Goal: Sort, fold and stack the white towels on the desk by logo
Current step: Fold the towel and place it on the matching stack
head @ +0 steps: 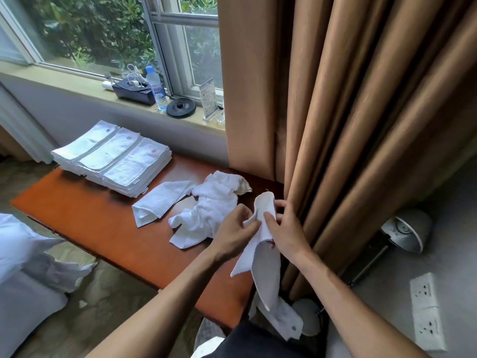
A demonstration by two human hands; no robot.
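Fingertips [250, 228] of your left hand [233, 228] and right hand [287, 229] pinch the upper edge of one white towel [260, 257]. It hangs at the desk's [103, 223] right end, dark logo [293, 328] lowermost. Step in hand: probably opening it for folding. Next, spread it flat and match that logo to a stack [111, 156]. Loose towels [214, 205] occupy the nearest desk space; the curtain [361, 125] crowds your right.

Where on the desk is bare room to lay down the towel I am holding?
The desk is bare on its left near part, between the folded stacks and the near edge, and along the near edge below the crumpled pile. Crowded: the middle, where the loose folded towel lies beside that pile.
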